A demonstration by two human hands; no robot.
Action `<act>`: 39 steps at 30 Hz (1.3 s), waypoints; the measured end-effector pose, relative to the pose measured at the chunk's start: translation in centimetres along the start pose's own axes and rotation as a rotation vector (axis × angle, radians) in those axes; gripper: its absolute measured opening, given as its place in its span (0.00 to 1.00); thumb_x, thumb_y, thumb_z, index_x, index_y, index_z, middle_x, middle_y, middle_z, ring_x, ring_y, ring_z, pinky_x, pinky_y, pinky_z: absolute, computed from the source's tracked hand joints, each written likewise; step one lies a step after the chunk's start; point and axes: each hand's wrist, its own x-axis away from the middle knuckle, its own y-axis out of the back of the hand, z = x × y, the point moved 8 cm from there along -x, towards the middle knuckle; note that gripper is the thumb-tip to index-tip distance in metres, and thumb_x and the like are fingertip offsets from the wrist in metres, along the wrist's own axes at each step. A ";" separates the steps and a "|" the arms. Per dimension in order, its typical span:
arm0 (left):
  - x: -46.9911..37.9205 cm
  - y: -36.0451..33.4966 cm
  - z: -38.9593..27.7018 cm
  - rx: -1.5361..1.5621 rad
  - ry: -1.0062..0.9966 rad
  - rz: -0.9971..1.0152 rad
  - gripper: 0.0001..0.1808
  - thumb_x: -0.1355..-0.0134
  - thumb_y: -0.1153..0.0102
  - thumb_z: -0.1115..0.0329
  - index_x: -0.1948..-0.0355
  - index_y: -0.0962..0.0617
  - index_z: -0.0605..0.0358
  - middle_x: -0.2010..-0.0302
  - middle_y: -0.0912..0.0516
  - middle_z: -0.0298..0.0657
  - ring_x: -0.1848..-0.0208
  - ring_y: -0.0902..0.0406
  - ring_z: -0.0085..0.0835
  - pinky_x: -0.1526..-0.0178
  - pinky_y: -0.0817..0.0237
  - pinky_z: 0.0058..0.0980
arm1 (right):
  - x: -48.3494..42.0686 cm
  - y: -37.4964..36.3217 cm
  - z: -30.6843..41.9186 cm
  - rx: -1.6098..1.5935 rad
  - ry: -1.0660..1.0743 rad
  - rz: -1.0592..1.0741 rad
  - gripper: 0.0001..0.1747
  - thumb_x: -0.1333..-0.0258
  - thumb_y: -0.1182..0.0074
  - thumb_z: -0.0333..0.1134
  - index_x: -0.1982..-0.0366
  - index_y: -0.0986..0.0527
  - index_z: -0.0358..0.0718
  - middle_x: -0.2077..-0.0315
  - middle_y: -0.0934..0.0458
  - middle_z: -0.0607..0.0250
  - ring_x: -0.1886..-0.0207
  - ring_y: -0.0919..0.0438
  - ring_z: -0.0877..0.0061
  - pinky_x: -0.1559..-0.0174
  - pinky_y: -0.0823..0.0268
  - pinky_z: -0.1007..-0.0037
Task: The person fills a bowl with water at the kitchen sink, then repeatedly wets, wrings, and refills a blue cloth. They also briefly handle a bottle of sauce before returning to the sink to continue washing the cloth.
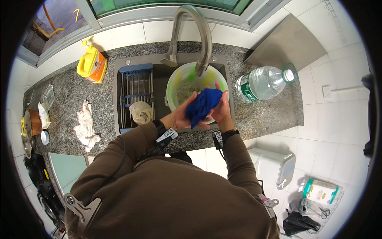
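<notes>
A bunched wet-looking blue cloth (203,104) lies between my two hands, above the near right rim of a round plastic basin (170,77). My left hand (182,116) supports it from the left and below; my right hand (222,107) presses on its right side, fingers pointing up. Sudsy water (186,89) shows in the basin, which sits in the sink (161,110). The curved metal faucet (206,38) arches over the basin, its spout just beyond the cloth. Parts of my fingers are hidden behind the cloth.
A drying rack (135,70) in the sink's left part holds a pale crumpled cloth (141,113). Left on the granite counter are a yellow detergent jug (92,65) and a stained rag (86,127). A large water bottle (262,83) lies right of the sink; a grey board (288,44) leans behind.
</notes>
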 end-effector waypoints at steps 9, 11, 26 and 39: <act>-0.7 0.5 -2.3 -0.873 0.270 -0.173 0.28 0.43 0.32 0.49 0.49 0.24 0.57 0.63 0.18 0.33 0.70 0.23 0.18 0.69 0.30 0.18 | -2.6 -3.4 4.2 0.650 -0.097 -0.006 0.18 0.40 0.38 0.40 0.53 0.27 0.39 0.63 0.24 0.64 0.60 0.23 0.74 0.57 0.28 0.73; -2.2 2.1 -3.6 -1.074 0.165 -0.285 0.24 0.44 0.32 0.50 0.55 0.20 0.57 0.64 0.18 0.34 0.68 0.21 0.23 0.63 0.30 0.24 | -3.9 -2.0 4.1 0.851 -0.066 -0.180 0.15 0.45 0.36 0.37 0.59 0.26 0.40 0.67 0.23 0.65 0.63 0.23 0.76 0.59 0.29 0.74; -2.3 4.6 -6.1 -1.649 -0.244 -0.453 0.35 0.49 0.30 0.50 0.47 0.26 0.60 0.58 0.17 0.45 0.60 0.18 0.39 0.54 0.30 0.35 | -5.0 1.9 1.5 1.398 0.035 -0.623 0.29 0.44 0.41 0.50 0.48 0.28 0.37 0.54 0.19 0.49 0.49 0.21 0.56 0.46 0.31 0.60; 0.9 -3.1 4.1 0.192 0.341 0.130 0.30 0.39 0.40 0.42 0.48 0.27 0.56 0.63 0.21 0.43 0.73 0.24 0.29 0.81 0.33 0.15 | 1.3 -2.6 0.8 -0.142 0.062 0.116 0.38 0.34 0.63 0.65 0.37 0.35 0.43 0.39 0.31 0.52 0.40 0.29 0.53 0.39 0.37 0.44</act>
